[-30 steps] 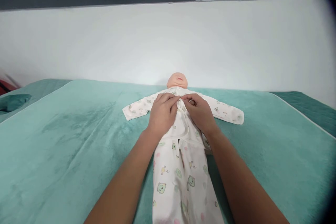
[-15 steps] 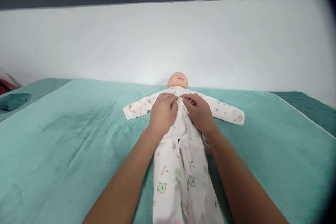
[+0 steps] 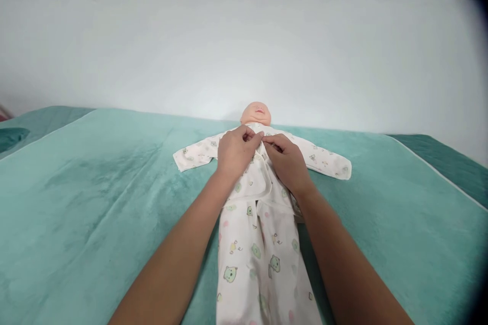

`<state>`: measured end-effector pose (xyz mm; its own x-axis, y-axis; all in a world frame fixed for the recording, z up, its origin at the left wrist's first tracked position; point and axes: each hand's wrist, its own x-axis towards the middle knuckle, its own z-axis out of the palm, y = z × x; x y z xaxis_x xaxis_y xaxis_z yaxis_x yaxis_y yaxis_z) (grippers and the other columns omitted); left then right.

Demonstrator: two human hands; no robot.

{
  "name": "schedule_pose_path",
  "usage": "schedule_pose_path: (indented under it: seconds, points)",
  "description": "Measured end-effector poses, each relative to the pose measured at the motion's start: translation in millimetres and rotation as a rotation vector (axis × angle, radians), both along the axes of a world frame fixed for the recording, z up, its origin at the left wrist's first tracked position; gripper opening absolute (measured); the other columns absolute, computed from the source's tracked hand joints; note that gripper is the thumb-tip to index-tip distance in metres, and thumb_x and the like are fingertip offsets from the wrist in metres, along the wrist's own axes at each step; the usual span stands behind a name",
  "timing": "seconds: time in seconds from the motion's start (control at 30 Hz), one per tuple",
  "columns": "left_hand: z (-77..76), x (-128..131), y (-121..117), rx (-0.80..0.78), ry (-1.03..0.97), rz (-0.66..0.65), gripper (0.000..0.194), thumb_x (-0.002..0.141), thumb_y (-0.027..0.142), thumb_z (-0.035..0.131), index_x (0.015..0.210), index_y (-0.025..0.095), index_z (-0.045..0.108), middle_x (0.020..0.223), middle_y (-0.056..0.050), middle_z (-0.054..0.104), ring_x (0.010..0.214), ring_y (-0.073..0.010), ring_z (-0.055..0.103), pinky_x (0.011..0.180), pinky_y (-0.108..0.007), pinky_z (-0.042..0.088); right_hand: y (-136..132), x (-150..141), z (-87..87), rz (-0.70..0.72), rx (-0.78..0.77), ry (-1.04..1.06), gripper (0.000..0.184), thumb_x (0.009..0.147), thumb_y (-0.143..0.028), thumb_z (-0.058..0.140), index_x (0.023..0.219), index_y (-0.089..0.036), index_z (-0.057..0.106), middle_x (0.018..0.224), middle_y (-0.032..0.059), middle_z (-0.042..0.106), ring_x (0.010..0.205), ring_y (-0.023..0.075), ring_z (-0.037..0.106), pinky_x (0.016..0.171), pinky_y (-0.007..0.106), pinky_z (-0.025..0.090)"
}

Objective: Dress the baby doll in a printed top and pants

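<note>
A baby doll (image 3: 256, 112) lies face up on a teal blanket (image 3: 95, 198), its head toward the far wall. It wears a white printed sleepsuit (image 3: 259, 244) with sleeves spread to both sides. My left hand (image 3: 235, 152) and my right hand (image 3: 287, 162) meet at the doll's upper chest. Each hand has its fingers pinched on the sleepsuit's front edge near the collar, fingertips nearly touching. Whatever fastening lies under the fingers is hidden.
A white wall (image 3: 244, 56) runs along the far side of the bed. Darker green bedding (image 3: 450, 162) shows at the right edge, and a dark green fold (image 3: 11, 137) lies at the far left.
Both hands have shifted slightly up the doll's chest toward the collar. The view has tilted a little, so the doll sits slightly higher and further left in the frame.
</note>
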<state>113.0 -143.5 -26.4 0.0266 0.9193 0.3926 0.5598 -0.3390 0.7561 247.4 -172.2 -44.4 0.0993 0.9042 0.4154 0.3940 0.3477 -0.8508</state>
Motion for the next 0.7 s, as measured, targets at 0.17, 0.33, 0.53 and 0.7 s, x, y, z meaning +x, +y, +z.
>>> schedule_pose_path:
  seconds: [0.17, 0.33, 0.53, 0.7]
  points:
    - [4.6, 0.8, 0.7, -0.108, -0.044, 0.012, 0.016, 0.081, 0.031, 0.059, 0.068, 0.022, 0.060, 0.066, 0.001, 0.063, 0.057, -0.0137, 0.052, 0.053, -0.026, 0.037, -1.3, -1.0, 0.8, -0.030, -0.019, -0.024, 0.021, 0.088, -0.027, 0.054, 0.094, -0.022, 0.073, 0.089, 0.0009, 0.062, 0.076, 0.0147, 0.051, 0.078, 0.030, 0.041]
    - [7.8, -4.4, -0.3, -0.179, -0.111, -0.024, 0.014, 0.080, 0.033, 0.058, 0.073, 0.021, 0.060, 0.069, 0.001, 0.062, 0.057, -0.0114, 0.051, 0.051, -0.023, 0.036, -0.7, 0.2, -2.9, 0.014, 0.029, -0.007, 0.023, 0.089, -0.024, 0.053, 0.095, -0.024, 0.075, 0.093, 0.0018, 0.062, 0.086, 0.0166, 0.057, 0.083, 0.032, 0.043]
    - [9.1, -4.2, -1.4, -0.264, -0.232, -0.069, 0.010, 0.077, 0.030, 0.059, 0.082, 0.021, 0.061, 0.068, 0.002, 0.058, 0.052, -0.0099, 0.050, 0.045, -0.021, 0.036, -0.4, -0.8, -4.3, 0.035, 0.038, -0.057, 0.027, 0.088, -0.019, 0.050, 0.093, -0.027, 0.075, 0.092, 0.0011, 0.059, 0.088, 0.0166, 0.058, 0.084, 0.033, 0.044]
    - [8.9, -3.9, -1.3, -0.314, -0.316, -0.073, 0.012, 0.072, 0.026, 0.062, 0.083, 0.021, 0.061, 0.070, 0.002, 0.057, 0.051, -0.0090, 0.049, 0.042, -0.021, 0.035, -3.5, -4.4, -2.2, 0.016, 0.063, -0.163, 0.029, 0.088, -0.016, 0.048, 0.093, -0.027, 0.074, 0.095, 0.0013, 0.060, 0.088, 0.0165, 0.059, 0.079, 0.033, 0.044]
